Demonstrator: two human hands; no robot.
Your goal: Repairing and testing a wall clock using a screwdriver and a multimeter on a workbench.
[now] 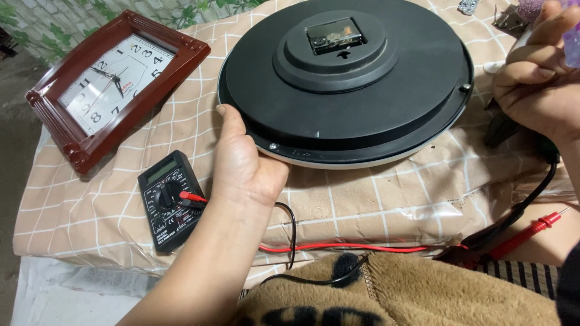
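A large round black wall clock (362,90) lies face down on the table, its back up, with a small movement box (334,35) in the centre hub. My left hand (244,160) grips the clock's near left rim, thumb along the edge. My right hand (538,78) is at the far right edge beside the clock, fingers curled around a small purple object (571,42) that is mostly cut off by the frame.
A square dark-red framed wall clock (115,81) lies face up at the left. A black multimeter (169,199) sits near the front, its red lead (356,247) and black lead (513,211) trailing right to a red probe (531,229). Checked cloth (374,193) covers the table; a brown fleece (411,290) is in front.
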